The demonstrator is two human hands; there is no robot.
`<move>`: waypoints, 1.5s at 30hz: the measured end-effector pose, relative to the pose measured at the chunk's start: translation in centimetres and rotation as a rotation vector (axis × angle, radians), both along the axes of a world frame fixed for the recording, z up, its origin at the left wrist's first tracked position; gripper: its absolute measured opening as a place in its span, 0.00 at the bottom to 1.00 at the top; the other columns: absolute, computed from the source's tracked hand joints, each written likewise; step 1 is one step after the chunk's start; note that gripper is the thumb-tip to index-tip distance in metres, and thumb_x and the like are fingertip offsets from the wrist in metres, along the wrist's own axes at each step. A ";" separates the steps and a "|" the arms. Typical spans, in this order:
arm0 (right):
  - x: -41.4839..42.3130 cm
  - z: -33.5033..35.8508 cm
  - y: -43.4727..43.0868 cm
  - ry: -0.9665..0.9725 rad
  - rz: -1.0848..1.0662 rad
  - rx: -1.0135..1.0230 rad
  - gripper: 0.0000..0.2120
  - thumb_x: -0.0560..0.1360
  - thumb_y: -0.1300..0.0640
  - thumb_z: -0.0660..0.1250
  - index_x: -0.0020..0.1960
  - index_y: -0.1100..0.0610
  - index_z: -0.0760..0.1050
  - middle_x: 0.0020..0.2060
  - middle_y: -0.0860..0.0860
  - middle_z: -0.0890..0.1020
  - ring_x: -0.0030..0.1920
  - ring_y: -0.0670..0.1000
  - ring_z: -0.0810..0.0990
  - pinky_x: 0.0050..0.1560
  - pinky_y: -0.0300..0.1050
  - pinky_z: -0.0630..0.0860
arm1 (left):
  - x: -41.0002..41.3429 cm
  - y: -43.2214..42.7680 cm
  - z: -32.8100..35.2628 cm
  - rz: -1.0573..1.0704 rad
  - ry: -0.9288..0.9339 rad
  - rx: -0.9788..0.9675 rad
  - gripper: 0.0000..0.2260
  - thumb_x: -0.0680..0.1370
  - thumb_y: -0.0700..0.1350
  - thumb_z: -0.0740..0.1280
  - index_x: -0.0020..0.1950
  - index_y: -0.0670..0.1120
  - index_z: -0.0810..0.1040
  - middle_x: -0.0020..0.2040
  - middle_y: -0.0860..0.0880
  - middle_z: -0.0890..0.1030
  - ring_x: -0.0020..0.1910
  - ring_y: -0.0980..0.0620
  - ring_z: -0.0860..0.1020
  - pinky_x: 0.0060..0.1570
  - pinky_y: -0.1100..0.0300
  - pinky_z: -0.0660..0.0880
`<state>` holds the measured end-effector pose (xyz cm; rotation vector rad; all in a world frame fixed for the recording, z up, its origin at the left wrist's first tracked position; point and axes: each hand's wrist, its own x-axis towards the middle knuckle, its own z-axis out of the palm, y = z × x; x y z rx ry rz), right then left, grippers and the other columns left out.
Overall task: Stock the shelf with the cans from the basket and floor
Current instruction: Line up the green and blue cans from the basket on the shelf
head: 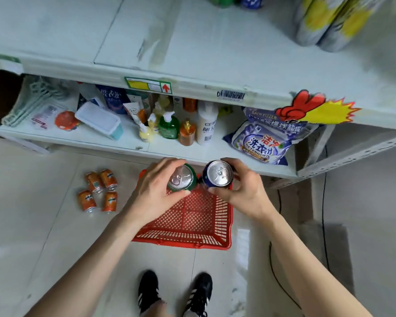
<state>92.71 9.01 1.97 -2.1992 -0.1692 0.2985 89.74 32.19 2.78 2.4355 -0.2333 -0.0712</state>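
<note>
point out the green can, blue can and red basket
green can (pixel 181 178), head view, on its silver lid
blue can (pixel 219 173), head view, on its silver lid
red basket (pixel 181 236), head view, on its near wall

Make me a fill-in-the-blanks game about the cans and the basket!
1. The left can, gripped by the left hand, has a ____ side.
2. The right can, gripped by the right hand, has a dark ____ side.
3. The basket below both hands is coloured ____.
4. ____ orange cans are on the floor left of the basket.
Missing words: green; blue; red; four.
</note>
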 end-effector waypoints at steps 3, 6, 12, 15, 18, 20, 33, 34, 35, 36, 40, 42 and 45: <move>0.5 4.4 -0.9 -0.038 -0.032 0.070 0.33 0.62 0.49 0.81 0.63 0.50 0.73 0.52 0.39 0.80 0.53 0.40 0.79 0.55 0.32 0.73 | 1.2 -0.5 5.0 0.013 -0.043 -0.006 0.30 0.68 0.48 0.77 0.68 0.49 0.71 0.63 0.56 0.74 0.60 0.59 0.70 0.62 0.74 0.61; 0.7 8.0 -0.9 -0.060 -0.090 0.140 0.31 0.59 0.45 0.79 0.58 0.42 0.72 0.50 0.33 0.79 0.53 0.34 0.79 0.53 0.26 0.72 | 2.5 -0.2 9.1 0.012 -0.068 -0.003 0.31 0.67 0.52 0.76 0.67 0.53 0.69 0.61 0.63 0.70 0.60 0.64 0.68 0.58 0.78 0.58; 2.4 14.0 0.3 -0.144 -0.152 0.221 0.28 0.59 0.47 0.78 0.58 0.46 0.75 0.50 0.36 0.81 0.51 0.36 0.80 0.52 0.28 0.72 | 5.4 0.7 15.9 -0.037 -0.122 -0.017 0.29 0.67 0.53 0.76 0.66 0.52 0.71 0.60 0.62 0.72 0.59 0.65 0.69 0.59 0.79 0.59; 3.8 16.3 0.8 -0.205 -0.201 0.253 0.27 0.59 0.49 0.79 0.57 0.48 0.76 0.49 0.37 0.82 0.50 0.36 0.80 0.51 0.29 0.72 | 6.8 0.9 18.5 -0.046 -0.163 -0.037 0.28 0.67 0.51 0.77 0.64 0.50 0.73 0.58 0.61 0.73 0.57 0.64 0.70 0.57 0.79 0.59; 5.5 18.3 0.8 -0.265 -0.251 0.270 0.27 0.61 0.52 0.81 0.57 0.49 0.77 0.49 0.39 0.82 0.50 0.38 0.80 0.52 0.33 0.75 | 8.5 0.9 20.5 -0.044 -0.180 -0.078 0.28 0.67 0.50 0.77 0.64 0.50 0.73 0.59 0.58 0.76 0.57 0.60 0.73 0.57 0.73 0.65; 6.9 19.3 0.4 -0.302 -0.274 0.276 0.26 0.61 0.52 0.81 0.57 0.48 0.77 0.50 0.39 0.82 0.52 0.38 0.80 0.54 0.35 0.75 | 9.9 0.7 21.5 -0.031 -0.194 -0.100 0.28 0.67 0.51 0.77 0.64 0.50 0.73 0.59 0.58 0.77 0.57 0.59 0.74 0.57 0.73 0.66; 16.8 19.8 -1.4 -0.327 -0.362 0.334 0.24 0.63 0.52 0.80 0.55 0.43 0.76 0.48 0.36 0.81 0.52 0.38 0.79 0.56 0.51 0.80 | 19.4 -4.1 20.2 0.155 -0.229 -0.241 0.28 0.68 0.50 0.77 0.66 0.52 0.72 0.59 0.54 0.78 0.57 0.56 0.75 0.59 0.62 0.70; 17.5 19.3 -1.3 -0.326 -0.360 0.328 0.24 0.63 0.52 0.80 0.56 0.45 0.76 0.49 0.37 0.81 0.52 0.38 0.79 0.56 0.51 0.80 | 20.1 -4.3 19.8 0.170 -0.236 -0.245 0.28 0.68 0.49 0.76 0.66 0.51 0.73 0.59 0.53 0.78 0.57 0.54 0.75 0.60 0.60 0.71; 18.1 18.9 -1.1 -0.326 -0.360 0.321 0.24 0.63 0.52 0.80 0.57 0.46 0.76 0.49 0.37 0.81 0.51 0.39 0.79 0.55 0.51 0.80 | 20.7 -4.4 19.4 0.182 -0.242 -0.251 0.27 0.68 0.49 0.77 0.66 0.50 0.73 0.59 0.52 0.78 0.57 0.53 0.76 0.60 0.58 0.72; 18.7 18.5 -0.9 -0.323 -0.362 0.317 0.24 0.63 0.52 0.80 0.57 0.47 0.77 0.49 0.38 0.81 0.51 0.39 0.79 0.55 0.52 0.80 | 21.3 -4.5 19.0 0.189 -0.247 -0.250 0.27 0.68 0.48 0.77 0.65 0.49 0.73 0.59 0.51 0.79 0.57 0.52 0.76 0.61 0.56 0.72; 20.8 16.8 -0.1 -0.292 -0.383 0.330 0.26 0.63 0.53 0.80 0.59 0.51 0.77 0.52 0.44 0.83 0.54 0.44 0.80 0.55 0.54 0.80 | 23.4 -4.4 17.4 0.203 -0.252 -0.215 0.26 0.68 0.47 0.77 0.64 0.48 0.74 0.59 0.51 0.79 0.56 0.50 0.77 0.59 0.53 0.73; 21.7 16.3 0.2 -0.285 -0.394 0.331 0.27 0.63 0.53 0.80 0.59 0.50 0.77 0.52 0.46 0.83 0.54 0.45 0.80 0.55 0.55 0.80 | 24.1 -4.2 16.6 0.224 -0.223 -0.255 0.26 0.67 0.47 0.77 0.63 0.49 0.74 0.58 0.51 0.79 0.55 0.52 0.77 0.59 0.56 0.74; 22.8 15.7 0.4 -0.276 -0.408 0.331 0.26 0.63 0.54 0.80 0.59 0.50 0.77 0.52 0.45 0.83 0.54 0.45 0.80 0.55 0.54 0.80 | 25.1 -4.1 15.8 0.238 -0.192 -0.291 0.26 0.67 0.46 0.78 0.63 0.49 0.75 0.58 0.52 0.80 0.55 0.53 0.78 0.58 0.60 0.73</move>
